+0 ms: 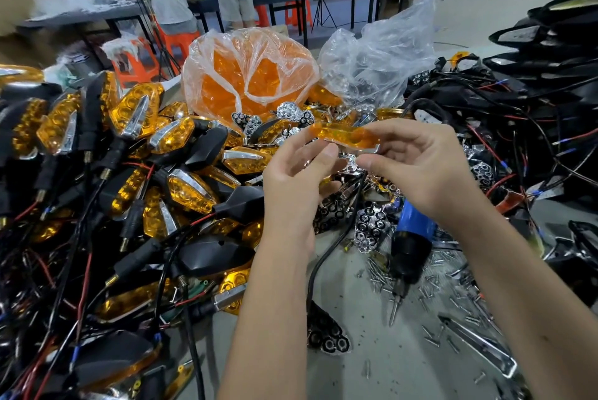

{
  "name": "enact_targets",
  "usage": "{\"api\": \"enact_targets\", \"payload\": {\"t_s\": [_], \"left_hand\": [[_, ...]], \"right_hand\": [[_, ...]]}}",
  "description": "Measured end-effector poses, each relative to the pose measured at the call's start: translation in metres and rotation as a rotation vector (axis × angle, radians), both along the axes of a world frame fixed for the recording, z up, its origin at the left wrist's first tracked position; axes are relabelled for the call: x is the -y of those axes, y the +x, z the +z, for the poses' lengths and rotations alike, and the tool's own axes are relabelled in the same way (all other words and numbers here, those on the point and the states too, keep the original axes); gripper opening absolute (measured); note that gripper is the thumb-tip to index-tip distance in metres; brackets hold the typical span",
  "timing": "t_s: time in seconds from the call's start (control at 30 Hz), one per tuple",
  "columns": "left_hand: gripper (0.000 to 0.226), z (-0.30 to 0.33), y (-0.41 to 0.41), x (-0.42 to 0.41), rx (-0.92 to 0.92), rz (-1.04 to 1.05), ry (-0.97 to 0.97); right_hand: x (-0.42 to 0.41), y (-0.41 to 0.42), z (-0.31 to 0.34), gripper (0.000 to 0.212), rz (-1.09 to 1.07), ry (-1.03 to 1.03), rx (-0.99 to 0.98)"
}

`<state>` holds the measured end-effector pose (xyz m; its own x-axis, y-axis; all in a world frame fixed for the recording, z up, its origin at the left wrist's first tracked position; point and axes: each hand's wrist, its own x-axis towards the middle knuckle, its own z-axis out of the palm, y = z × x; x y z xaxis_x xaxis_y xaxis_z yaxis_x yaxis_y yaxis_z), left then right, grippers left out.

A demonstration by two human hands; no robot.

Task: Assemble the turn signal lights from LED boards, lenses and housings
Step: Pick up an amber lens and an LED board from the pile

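Observation:
Between both hands, above the table's middle, I hold an orange lens (344, 138) with a chrome trim edge. My right hand (417, 169) pinches its right end between thumb and fingers. My left hand (296, 176) holds the left end with curled fingers. A small chrome reflector piece (352, 168) shows just under the lens between my thumbs. Assembled amber turn signals (181, 140) with black housings and wires lie heaped at the left. Loose chrome reflectors (369, 231) lie below my hands.
A plastic bag of orange lenses (249, 76) and a clear bag (378, 59) stand behind. A blue-black electric screwdriver (409, 247) lies among loose screws (453, 296) at the right. Wired black housings (517, 127) pile at far right. Two people stand at a far table.

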<state>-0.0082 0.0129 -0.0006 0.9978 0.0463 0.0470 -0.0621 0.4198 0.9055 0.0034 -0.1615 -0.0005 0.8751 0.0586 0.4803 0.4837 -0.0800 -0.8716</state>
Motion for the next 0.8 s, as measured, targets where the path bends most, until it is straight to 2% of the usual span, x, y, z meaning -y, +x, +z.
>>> {"api": "enact_targets", "payload": {"t_s": [0.17, 0.3, 0.4, 0.5, 0.57, 0.7, 0.8], "left_hand": [[0.04, -0.001, 0.0, 0.002, 0.035, 0.019, 0.053], [0.032, 0.0, -0.001, 0.003, 0.095, 0.048, 0.073], [0.032, 0.0, 0.0, 0.004, 0.122, 0.049, 0.056], [0.032, -0.001, 0.0, 0.001, 0.145, 0.03, 0.132], [0.032, -0.003, 0.001, -0.006, 0.123, -0.002, 0.293], [0.018, -0.013, 0.005, -0.014, 0.1, -0.08, 0.826], [0.016, -0.018, 0.006, -0.008, 0.148, -0.126, 0.997]], "right_hand": [[-0.005, -0.004, 0.005, 0.038, 0.047, 0.047, -0.007], [-0.007, -0.006, 0.007, 0.04, 0.043, 0.076, -0.021], [-0.006, -0.007, 0.01, 0.042, 0.038, 0.065, -0.009], [-0.003, -0.009, 0.016, 0.033, 0.023, 0.001, -0.021], [0.005, -0.01, 0.022, 0.027, 0.015, -0.119, -0.061], [0.025, -0.014, 0.038, 0.022, 0.021, -0.405, -0.184], [0.03, -0.019, 0.051, 0.026, 0.077, -0.553, -0.223]]}}
